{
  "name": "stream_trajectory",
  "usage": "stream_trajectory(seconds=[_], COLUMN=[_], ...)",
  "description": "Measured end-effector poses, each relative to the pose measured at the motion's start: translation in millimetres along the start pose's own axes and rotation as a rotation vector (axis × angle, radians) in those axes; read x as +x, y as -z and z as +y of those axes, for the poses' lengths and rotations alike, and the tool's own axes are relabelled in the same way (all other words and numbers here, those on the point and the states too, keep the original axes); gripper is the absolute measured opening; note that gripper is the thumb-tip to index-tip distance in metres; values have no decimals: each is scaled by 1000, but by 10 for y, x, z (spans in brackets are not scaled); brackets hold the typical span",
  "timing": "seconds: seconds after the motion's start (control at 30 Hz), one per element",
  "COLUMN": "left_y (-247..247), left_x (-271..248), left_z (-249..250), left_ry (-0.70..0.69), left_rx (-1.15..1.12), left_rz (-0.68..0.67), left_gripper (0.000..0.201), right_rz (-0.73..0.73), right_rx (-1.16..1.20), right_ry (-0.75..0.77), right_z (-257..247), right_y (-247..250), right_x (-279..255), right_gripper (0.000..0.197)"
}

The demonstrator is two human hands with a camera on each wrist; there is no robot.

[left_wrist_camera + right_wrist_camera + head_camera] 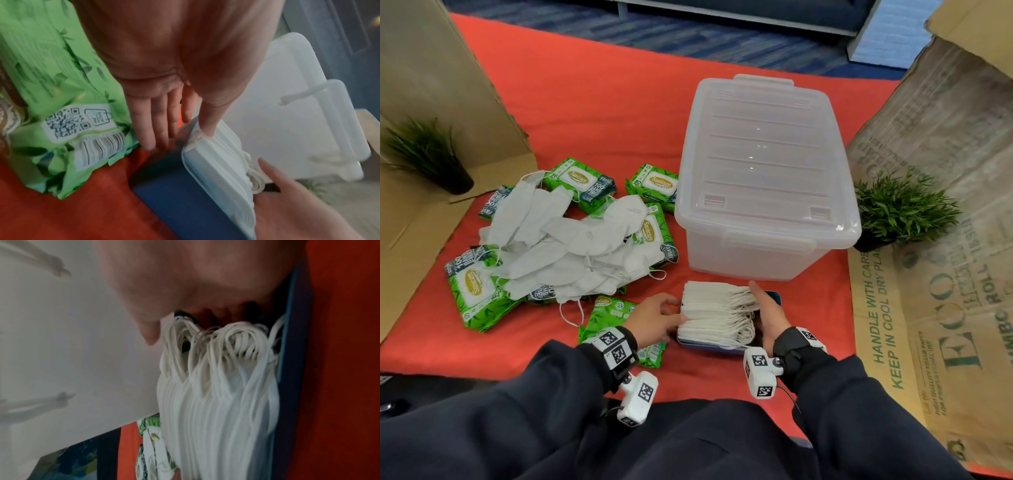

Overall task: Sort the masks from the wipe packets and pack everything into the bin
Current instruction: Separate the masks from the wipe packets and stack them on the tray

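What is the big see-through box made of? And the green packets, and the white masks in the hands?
The box looks like hard, cloudy plastic: you can see through it and light glints on its lid. The green packets seem to be thin, shiny plastic wrap, crinkled at the sealed edges. The stack of masks looks like soft, matte, papery cloth with stretchy loops; the exact fabric can't be told.

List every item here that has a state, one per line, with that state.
Storage bin: lid on, closed.
Stack of masks: neat, sitting in a blue tray, pressed between both hands.
Loose masks: jumbled pile over wipe packets.
Wipe packets: scattered, unsorted, outside the bin.
Left hand: fingers straight against the stack.
Right hand: flat against the stack's strap side.
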State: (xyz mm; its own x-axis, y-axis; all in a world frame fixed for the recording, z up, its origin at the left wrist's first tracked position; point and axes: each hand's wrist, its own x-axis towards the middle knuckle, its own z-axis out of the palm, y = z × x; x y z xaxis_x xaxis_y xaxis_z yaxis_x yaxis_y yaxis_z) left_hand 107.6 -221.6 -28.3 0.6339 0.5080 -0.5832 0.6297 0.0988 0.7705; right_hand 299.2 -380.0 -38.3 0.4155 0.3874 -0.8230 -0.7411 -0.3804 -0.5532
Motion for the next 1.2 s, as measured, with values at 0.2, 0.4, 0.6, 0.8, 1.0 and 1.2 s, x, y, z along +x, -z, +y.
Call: stream_trajectory(seconds=[0.2, 0.4, 0.6, 0.8, 1.0, 1.2], left_y=[-153, -395, -192, -120, 300, 967], left_x=[36, 166, 297, 180, 110, 1], left_z=[99, 57, 106, -94, -43, -220], left_ry=[-633, -809, -760, -792, -544, -616], left_rx=[809, 1289, 1343, 1326, 1067, 732], left_rz=[76, -69, -96, -117, -44, 139], left_gripper=[112, 131, 122, 97, 104, 66], right_rz=[-133, -303, -343, -258, 34, 85], right_rx=[111, 172, 200, 189, 36, -44], right_ry=[-16, -10, 6, -24, 207, 410], right_z=[0, -6, -40, 7, -39, -156], right_y=[-6, 28, 21, 59, 44, -172], right_x=[-110, -169, -197, -118, -275, -742], right_gripper=[73, 69, 67, 78, 37, 19])
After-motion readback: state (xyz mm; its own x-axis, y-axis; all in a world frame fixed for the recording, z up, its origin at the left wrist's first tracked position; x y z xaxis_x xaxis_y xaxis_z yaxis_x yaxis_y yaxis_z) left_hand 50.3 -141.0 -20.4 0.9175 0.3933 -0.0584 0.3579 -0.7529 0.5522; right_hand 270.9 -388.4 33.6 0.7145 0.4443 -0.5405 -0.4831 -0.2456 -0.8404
